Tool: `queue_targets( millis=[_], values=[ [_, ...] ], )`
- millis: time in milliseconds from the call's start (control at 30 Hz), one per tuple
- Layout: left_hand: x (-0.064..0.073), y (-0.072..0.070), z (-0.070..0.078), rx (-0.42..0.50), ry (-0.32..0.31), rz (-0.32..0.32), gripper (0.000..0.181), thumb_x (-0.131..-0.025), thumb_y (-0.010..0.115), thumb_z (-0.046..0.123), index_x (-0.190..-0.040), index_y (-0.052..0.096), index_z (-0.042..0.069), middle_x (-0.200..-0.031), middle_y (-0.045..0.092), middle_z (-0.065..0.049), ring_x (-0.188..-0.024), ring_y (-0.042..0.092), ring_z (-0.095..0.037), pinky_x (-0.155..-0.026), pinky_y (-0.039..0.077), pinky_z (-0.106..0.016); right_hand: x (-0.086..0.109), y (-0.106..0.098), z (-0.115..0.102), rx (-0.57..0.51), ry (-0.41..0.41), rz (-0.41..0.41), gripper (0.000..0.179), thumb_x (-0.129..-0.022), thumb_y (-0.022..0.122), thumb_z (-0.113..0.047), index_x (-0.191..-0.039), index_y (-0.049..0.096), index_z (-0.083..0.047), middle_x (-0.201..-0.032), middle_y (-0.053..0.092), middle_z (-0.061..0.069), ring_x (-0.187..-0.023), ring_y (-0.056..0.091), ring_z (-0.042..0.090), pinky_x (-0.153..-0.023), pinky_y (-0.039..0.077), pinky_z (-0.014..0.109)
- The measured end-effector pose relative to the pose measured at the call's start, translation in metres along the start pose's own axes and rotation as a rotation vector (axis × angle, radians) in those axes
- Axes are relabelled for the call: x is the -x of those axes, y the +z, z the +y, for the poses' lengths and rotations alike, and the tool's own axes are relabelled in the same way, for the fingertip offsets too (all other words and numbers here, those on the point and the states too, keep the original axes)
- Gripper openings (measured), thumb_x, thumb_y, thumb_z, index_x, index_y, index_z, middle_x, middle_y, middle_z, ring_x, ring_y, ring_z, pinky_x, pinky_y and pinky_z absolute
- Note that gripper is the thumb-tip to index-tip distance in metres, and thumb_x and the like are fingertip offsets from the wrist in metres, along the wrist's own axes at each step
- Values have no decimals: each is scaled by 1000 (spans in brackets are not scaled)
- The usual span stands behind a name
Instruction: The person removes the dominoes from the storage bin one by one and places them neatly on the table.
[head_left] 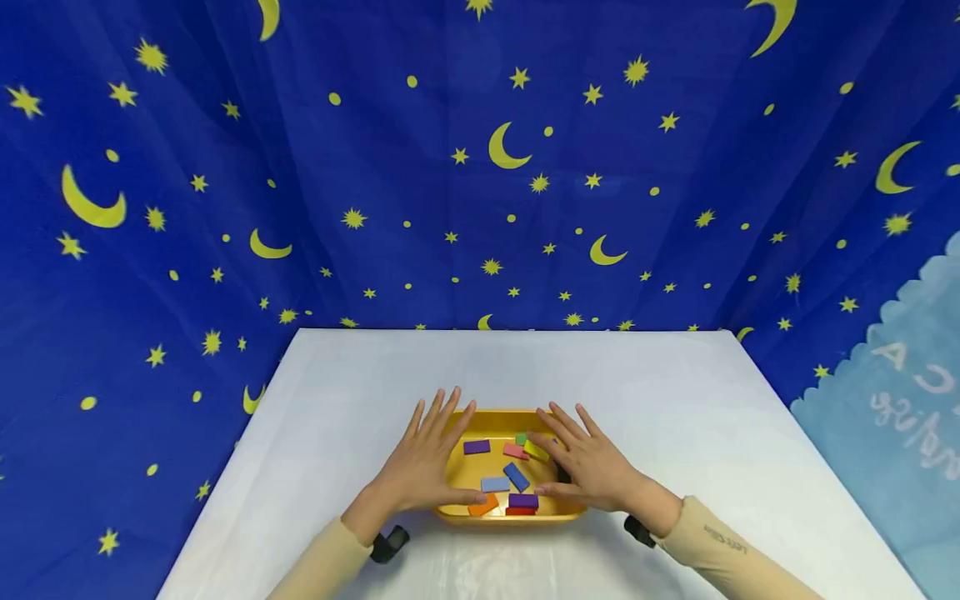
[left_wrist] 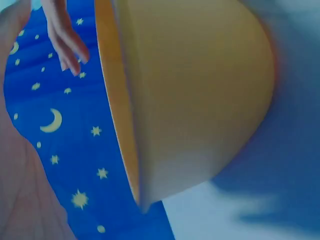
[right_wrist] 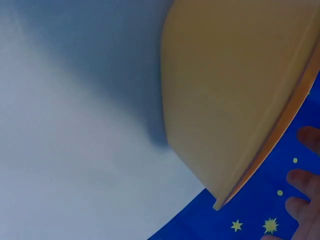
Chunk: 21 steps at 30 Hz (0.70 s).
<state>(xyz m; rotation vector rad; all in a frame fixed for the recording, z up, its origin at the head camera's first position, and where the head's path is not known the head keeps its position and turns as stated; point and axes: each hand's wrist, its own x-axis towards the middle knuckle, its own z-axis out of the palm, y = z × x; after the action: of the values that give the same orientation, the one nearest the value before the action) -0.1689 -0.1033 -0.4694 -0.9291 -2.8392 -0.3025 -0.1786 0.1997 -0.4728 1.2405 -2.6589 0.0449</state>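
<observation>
A yellow plastic tray (head_left: 510, 521) holds several small rectangular blocks. My left hand (head_left: 416, 471) is over its left side, fingers spread and straight, thumb stretched above the light blue block (head_left: 495, 485) and orange block (head_left: 487, 505). Over the right side is my right hand (head_left: 600, 471), also spread, its fingertips overlapping the yellow block (head_left: 536, 451) in the head view. Between the hands lie a blue block (head_left: 517, 477), a pink block (head_left: 514, 451) and a purple block (head_left: 476, 447). Another purple block (head_left: 522, 501) rests over a red block (head_left: 520, 512). Neither hand grips anything.
The tray stands on a white table (head_left: 360, 367). Behind it hangs a blue curtain (head_left: 420, 192) with yellow moons and stars. A light blue panel with white lettering (head_left: 900, 400) shows at the right. Both wrist views show the tray's outer wall (left_wrist: 200, 90) close up.
</observation>
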Motion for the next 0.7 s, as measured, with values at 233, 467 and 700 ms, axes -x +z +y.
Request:
queue_targets(
  millis=[233, 467, 700],
  values=[
    [25, 23, -3, 273, -191, 7, 122, -70, 59, 77, -153, -5, 15, -156, -16, -6, -141, -12, -26, -110, 4, -49, -5, 10, -1, -72, -8, -27, 51, -92, 54, -52, -119, 66, -11, -144, 38, 18, -136, 24, 37, -104, 21, 57],
    [38, 43, -6, 568, -320, -23, 135, -60, 78, 66, -152, -11, 21, -157, -8, -9, -140, 6, -31, -105, 20, -53, -17, 10, 2, -75, -12, -21, 39, -91, 60, -45, -110, 70, -12, -130, 52, 15, -125, 42, 33, -98, 34, 51],
    [40, 55, -6, 700, -358, 42, 137, -55, 83, 61, -152, -8, 29, -156, 10, -13, -133, 28, -40, -98, 32, -56, -30, 12, 7, -38, -12, 44, 28, -85, 71, -38, -96, 71, -13, -102, 58, 5, -92, 50, 20, -75, 44, 36]
  ],
)
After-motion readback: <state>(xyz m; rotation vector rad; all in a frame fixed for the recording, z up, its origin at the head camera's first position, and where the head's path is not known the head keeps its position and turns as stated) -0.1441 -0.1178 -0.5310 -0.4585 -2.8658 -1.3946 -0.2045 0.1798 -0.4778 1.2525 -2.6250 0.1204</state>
